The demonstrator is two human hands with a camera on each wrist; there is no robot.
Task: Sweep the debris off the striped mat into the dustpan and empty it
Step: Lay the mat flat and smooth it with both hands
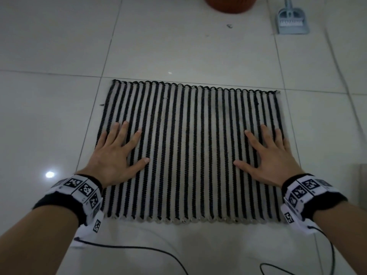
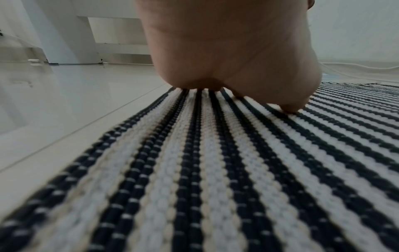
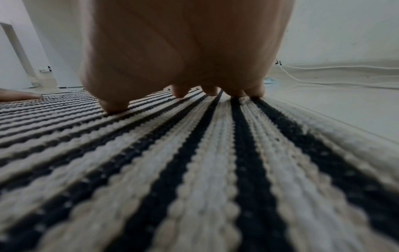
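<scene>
Head view: left hand (image 1: 113, 157) and right hand (image 1: 272, 159) are lying spread flat on striped mat (image 1: 190, 147) on floor; dustpan (image 1: 293, 22) is sitting far right, untouched; judging best: fetching it before sweeping, keeping mat flat

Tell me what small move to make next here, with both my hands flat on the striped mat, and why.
Probably lift the right hand off the striped mat and reach for the dustpan, which lies on the floor tiles beyond the mat's far right corner with a small brush in it. Both hands hold nothing, and the left hand can go on pressing the mat flat.
</scene>
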